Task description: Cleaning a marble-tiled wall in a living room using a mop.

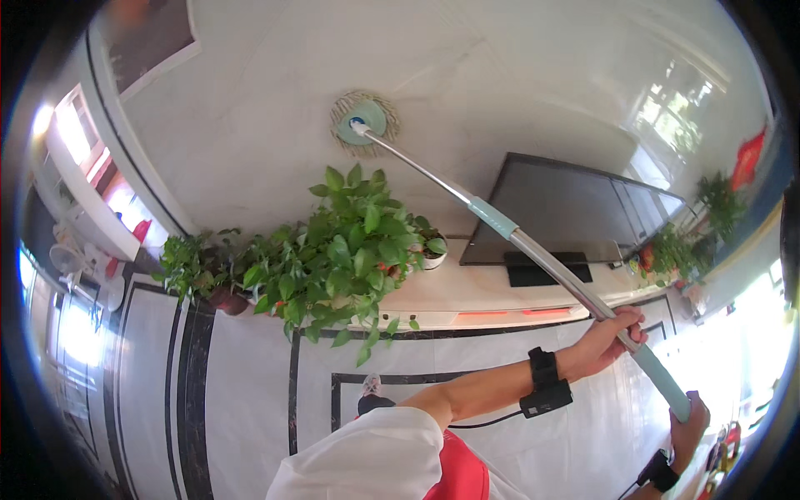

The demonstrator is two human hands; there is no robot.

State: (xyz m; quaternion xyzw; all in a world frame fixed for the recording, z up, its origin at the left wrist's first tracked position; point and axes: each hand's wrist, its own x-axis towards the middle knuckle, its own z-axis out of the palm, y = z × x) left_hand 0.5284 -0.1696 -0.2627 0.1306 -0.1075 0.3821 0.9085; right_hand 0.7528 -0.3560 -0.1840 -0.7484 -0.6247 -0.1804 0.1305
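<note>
A mop with a silver telescopic pole (pixel 554 268) reaches diagonally up and left from my hands. Its round head (pixel 364 123), a pale green disc with a beige string fringe, lies flat against the glossy, light wall. My left hand (pixel 602 342) is closed around the metal pole just above the green grip (pixel 660 382). At the lower end of that grip my right hand (pixel 689 423) is wrapped around the handle. Both wrists wear black straps with small devices.
Below the mop head, leafy green plants (pixel 350 246) spread over a long white cabinet (pixel 467 292). A flat television (pixel 575 217) stands on the cabinet under the pole. More plants (pixel 667 250) are at the right end. The tiled floor (pixel 250 375) has dark border strips.
</note>
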